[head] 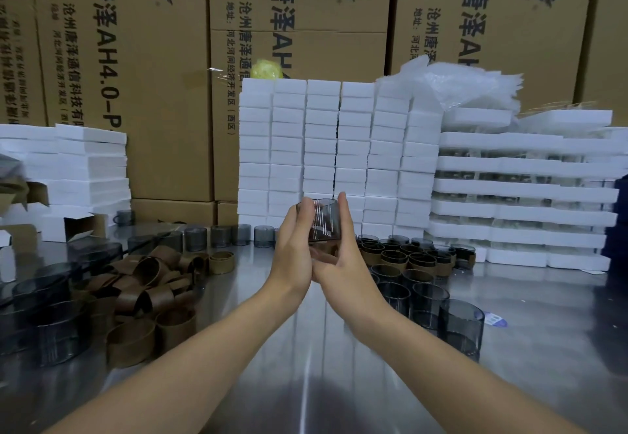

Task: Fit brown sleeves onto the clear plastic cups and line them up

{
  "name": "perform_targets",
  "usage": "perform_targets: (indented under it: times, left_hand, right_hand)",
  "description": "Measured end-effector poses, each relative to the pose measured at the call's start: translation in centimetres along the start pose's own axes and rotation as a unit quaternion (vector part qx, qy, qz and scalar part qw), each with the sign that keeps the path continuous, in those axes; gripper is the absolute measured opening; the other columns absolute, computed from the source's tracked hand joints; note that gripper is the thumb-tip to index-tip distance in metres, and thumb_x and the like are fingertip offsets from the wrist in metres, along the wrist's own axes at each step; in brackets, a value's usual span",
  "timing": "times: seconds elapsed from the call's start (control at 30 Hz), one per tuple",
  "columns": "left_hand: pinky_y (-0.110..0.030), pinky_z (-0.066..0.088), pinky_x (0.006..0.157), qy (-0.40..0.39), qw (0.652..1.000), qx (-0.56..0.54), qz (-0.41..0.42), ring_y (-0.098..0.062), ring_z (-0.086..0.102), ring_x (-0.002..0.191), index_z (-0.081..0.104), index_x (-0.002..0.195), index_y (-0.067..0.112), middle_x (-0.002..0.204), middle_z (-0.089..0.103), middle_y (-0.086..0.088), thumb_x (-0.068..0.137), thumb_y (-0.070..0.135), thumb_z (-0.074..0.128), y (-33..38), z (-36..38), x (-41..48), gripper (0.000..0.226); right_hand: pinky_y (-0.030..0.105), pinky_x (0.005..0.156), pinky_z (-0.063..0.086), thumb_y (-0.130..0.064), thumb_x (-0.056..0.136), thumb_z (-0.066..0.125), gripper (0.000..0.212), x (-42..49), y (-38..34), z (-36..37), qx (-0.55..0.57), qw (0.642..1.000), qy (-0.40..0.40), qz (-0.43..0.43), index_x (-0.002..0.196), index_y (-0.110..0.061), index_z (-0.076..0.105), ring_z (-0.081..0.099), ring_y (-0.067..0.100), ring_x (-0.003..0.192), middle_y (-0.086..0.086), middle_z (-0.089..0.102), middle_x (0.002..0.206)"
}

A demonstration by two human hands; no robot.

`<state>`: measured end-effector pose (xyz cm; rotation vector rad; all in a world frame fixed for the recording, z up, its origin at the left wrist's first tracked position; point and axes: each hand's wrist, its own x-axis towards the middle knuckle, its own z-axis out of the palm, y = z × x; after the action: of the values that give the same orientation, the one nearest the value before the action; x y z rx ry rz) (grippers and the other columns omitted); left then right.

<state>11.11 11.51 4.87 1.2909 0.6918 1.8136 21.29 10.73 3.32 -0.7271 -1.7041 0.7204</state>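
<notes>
Cup (321,221) sits squeezed between my flat left hand (294,243) and right hand (341,246), above the middle of the counter (306,348). I should push the brown sleeve (328,250) up straight, slowly.

place: packing warehouse | evidence: stacked cardboard cartons (129,59), white foam trays (523,192), steel worktable (306,365)

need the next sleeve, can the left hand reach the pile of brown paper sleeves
Probably, once freed: the left hand and right hand press a smoky clear plastic cup, but nothing blocks the brown paper sleeves.
</notes>
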Motion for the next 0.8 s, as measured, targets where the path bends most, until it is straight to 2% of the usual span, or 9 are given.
perform_targets:
  times: [0.07,0.13,0.27,0.43,0.5,0.57,0.67,0.73,0.8]
  left_hand:
    - [-0.032,0.063,0.083,0.011,1.000,-0.008,-0.026,-0.025,0.078,0.107,0.079,0.115,0.015,0.114,0.081,-0.012,0.107,0.064,0.050,0.0,0.1,0.1,0.057]
    - [-0.034,0.059,0.088,0.001,0.997,-0.027,-0.076,-0.025,0.079,0.109,0.085,0.108,0.019,0.116,0.081,-0.012,0.106,0.068,0.045,0.2,0.0,0.2,0.064]
    - [-0.037,0.056,0.093,-0.014,0.994,-0.003,-0.111,-0.021,0.079,0.108,0.087,0.104,0.027,0.116,0.082,-0.008,0.104,0.075,0.039,-0.5,-0.4,0.6,0.068]
    - [-0.031,0.059,0.081,-0.043,0.987,0.088,-0.127,-0.008,0.080,0.091,0.087,0.089,0.039,0.099,0.084,0.003,0.106,0.076,0.028,-1.1,-0.5,0.7,0.072]
    - [-0.029,0.060,0.078,-0.042,0.985,0.131,-0.102,-0.012,0.080,0.098,0.083,0.105,0.035,0.104,0.083,0.007,0.107,0.074,0.027,-1.5,-0.4,0.7,0.068]
    - [-0.030,0.057,0.087,-0.042,0.981,0.190,-0.019,-0.010,0.074,0.107,0.061,0.129,0.047,0.117,0.076,0.018,0.107,0.073,0.026,-2.1,-0.4,0.5,0.049]
    - [-0.018,0.054,0.080,-0.095,0.954,0.260,0.119,-0.003,0.072,0.091,0.035,0.149,0.063,0.103,0.071,0.027,0.107,0.071,0.030,-2.5,-1.0,0.4,0.043]
    - [-0.023,0.052,0.075,-0.133,0.927,0.311,0.164,-0.010,0.069,0.079,0.035,0.151,0.068,0.090,0.068,0.015,0.109,0.064,0.034,-2.4,-1.5,0.4,0.042]
    - [-0.026,0.052,0.075,-0.143,0.914,0.338,0.174,-0.013,0.067,0.079,0.033,0.153,0.071,0.088,0.065,0.016,0.109,0.064,0.035,-2.3,-1.8,0.5,0.044]
  right_hand:
    - [0.025,0.111,0.053,-0.004,0.102,0.069,0.105,-0.1,-0.1,-0.4,-0.028,0.999,0.010,-0.017,0.166,-0.058,0.006,0.068,-0.001,0.122,-0.034,0.070,0.124]
    - [0.032,0.113,0.053,-0.005,0.099,0.069,0.107,-0.1,0.0,-0.9,-0.103,0.992,0.020,-0.063,0.161,-0.069,0.010,0.064,0.005,0.131,-0.018,0.063,0.144]
    - [0.047,0.115,0.051,-0.012,0.096,0.068,0.101,0.5,0.8,-2.8,-0.208,0.968,-0.008,-0.140,0.157,-0.074,0.017,0.045,0.009,0.152,-0.020,0.039,0.167]
    - [0.037,0.107,0.055,-0.047,0.089,0.069,0.087,1.0,2.0,-4.5,-0.222,0.966,-0.036,-0.130,0.159,-0.070,0.022,0.061,0.003,0.130,-0.032,0.054,0.144]
    - [0.025,0.110,0.049,-0.045,0.090,0.075,0.091,1.2,2.4,-4.8,-0.182,0.976,-0.055,-0.104,0.160,-0.068,0.022,0.061,0.001,0.131,-0.033,0.059,0.141]
    - [0.011,0.100,0.047,-0.038,0.095,0.074,0.089,1.4,2.7,-4.7,-0.153,0.982,-0.064,-0.087,0.163,-0.062,0.022,0.067,0.002,0.121,-0.029,0.066,0.128]
    - [0.014,0.087,0.053,-0.045,0.093,0.067,0.083,1.7,2.7,-4.5,-0.104,0.991,-0.038,-0.069,0.164,-0.055,0.025,0.073,0.006,0.096,-0.018,0.074,0.102]
    - [0.017,0.077,0.054,-0.042,0.094,0.066,0.071,1.8,2.8,-4.6,-0.089,0.993,-0.015,-0.070,0.156,-0.053,0.034,0.071,0.012,0.083,-0.005,0.076,0.091]
    - [0.020,0.077,0.054,-0.037,0.100,0.068,0.060,1.8,2.9,-4.9,-0.092,0.994,-0.007,-0.066,0.150,-0.050,0.038,0.070,0.018,0.085,-0.001,0.077,0.094]
